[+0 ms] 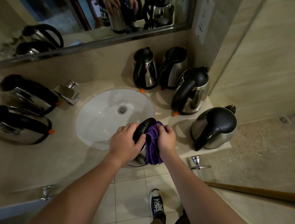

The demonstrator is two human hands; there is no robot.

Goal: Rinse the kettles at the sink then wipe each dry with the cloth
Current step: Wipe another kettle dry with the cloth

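Here, in the head view, a steel kettle [141, 152] with a black lid stands at the near edge of the bench [64, 159], just in front of the sink [100, 124], between both hands. The left hand [126, 143] curls over its black handle and grips it; the right hand [166, 138] bunches a purple cloth [151, 145] and presses it against the kettle's right side, the cloth hanging down the body. Four more kettles stand right of the sink, the nearest one [215, 127] just beside the right hand, and two stand on the left [20, 124]. All are rounded, shiny metal with black plastic handles and small orange tabs at the base. The sink is a white oval bowl with a chrome tap [68, 93]. The bench is beige stone. No writing on the kettles can be read.
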